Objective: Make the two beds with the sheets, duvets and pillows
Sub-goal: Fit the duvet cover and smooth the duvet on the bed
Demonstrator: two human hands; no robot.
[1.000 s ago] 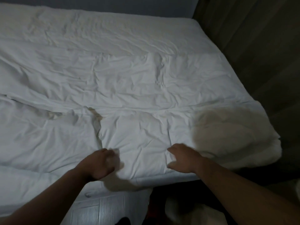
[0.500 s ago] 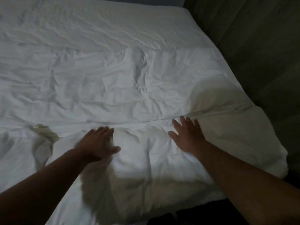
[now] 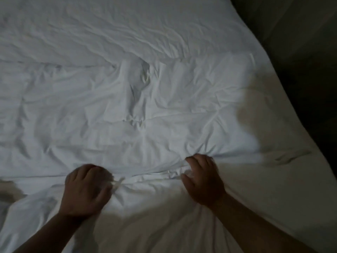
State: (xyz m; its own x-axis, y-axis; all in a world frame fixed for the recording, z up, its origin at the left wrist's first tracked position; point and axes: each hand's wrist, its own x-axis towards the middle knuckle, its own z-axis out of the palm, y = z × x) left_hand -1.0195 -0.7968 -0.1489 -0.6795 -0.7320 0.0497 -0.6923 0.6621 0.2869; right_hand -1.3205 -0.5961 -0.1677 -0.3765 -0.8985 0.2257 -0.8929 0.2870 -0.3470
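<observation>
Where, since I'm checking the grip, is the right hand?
In the head view, the right hand sits lower centre-right, gripping a bunched fold of the white duvet, to the right of the left hand.

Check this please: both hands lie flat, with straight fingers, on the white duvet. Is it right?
Not quite. The head view shows the left hand and the right hand on the white duvet, but not flat: their fingers are curled and grip bunched fabric.

I see the duvet (image 3: pixel 145 110) over the sheet (image 3: pixel 127 24), bare at twelve; left hand (image 3: pixel 85 189) at seven, right hand (image 3: pixel 202 179) at five.
</observation>
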